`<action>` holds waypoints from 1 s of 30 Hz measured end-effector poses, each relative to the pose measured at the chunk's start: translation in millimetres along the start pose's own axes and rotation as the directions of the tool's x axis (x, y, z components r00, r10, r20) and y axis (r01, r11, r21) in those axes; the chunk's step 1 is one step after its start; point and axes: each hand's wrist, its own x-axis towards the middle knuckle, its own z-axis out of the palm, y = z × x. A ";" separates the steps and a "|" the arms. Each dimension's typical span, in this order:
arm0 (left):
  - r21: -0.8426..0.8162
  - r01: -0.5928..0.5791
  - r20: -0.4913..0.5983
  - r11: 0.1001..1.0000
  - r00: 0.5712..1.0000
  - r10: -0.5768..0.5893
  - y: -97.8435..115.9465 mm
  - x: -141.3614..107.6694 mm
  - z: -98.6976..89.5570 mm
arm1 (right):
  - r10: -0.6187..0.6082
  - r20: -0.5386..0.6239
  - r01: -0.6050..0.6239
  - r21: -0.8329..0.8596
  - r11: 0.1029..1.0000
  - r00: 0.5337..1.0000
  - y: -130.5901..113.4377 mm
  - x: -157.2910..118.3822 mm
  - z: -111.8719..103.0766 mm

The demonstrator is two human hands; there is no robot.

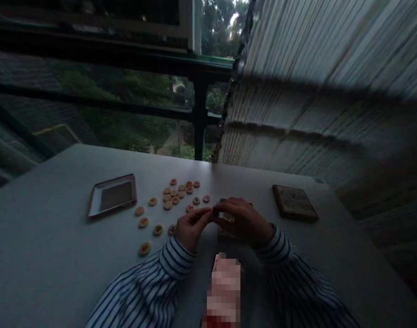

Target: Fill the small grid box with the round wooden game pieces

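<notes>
My left hand point(191, 228) and my right hand point(245, 221) meet fingertip to fingertip above the white table. Both are closed in a pinch; whatever sits between the fingers is too small and dark to make out. Under my right hand lies a small box or tray point(224, 233), mostly hidden by the hand. Left of my hands, several round wooden Chinese chess pieces point(175, 200) are scattered, some with red or dark marks upward, others plain. One marked piece point(189, 208) lies just beyond my left fingers, and another point(172, 229) is partly behind that hand.
An open shallow tray point(136, 189) stands at the left of the table. A flat wooden box or lid point(295, 203) with dark markings lies at the right. Nearest me is a blurred-out pink object point(223, 284). Window railings and a pleated blind point(297, 100) rise behind the table.
</notes>
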 end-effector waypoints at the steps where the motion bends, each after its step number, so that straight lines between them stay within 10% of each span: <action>1: -0.006 0.009 0.013 1.000 1.000 -0.009 1.4 -1.1 0.3 | -0.001 0.002 0.001 -0.005 1.000 1.000 0.9 -0.4 -0.7; 10: 0.316 -0.214 0.072 0.925 0.977 0.201 -7.9 -4.8 -2.0 | 0.003 0.015 -0.003 -0.007 1.000 1.000 11.5 -4.5 -16.4; 16: 0.595 -0.616 0.355 0.516 0.777 0.520 -11.4 -6.3 -1.8 | 0.149 0.152 -0.129 -0.134 0.983 0.977 24.2 -11.2 -29.3; 20: 0.591 -0.704 0.453 0.394 0.694 0.560 -16.2 -5.2 -1.2 | 0.291 0.261 -0.232 -0.234 0.944 0.921 34.6 -16.7 -30.3; 30: 0.608 -0.717 0.519 0.341 0.683 0.514 -25.7 -3.6 -4.9 | 0.442 0.442 -0.278 -0.388 0.879 0.780 32.6 -15.4 -26.9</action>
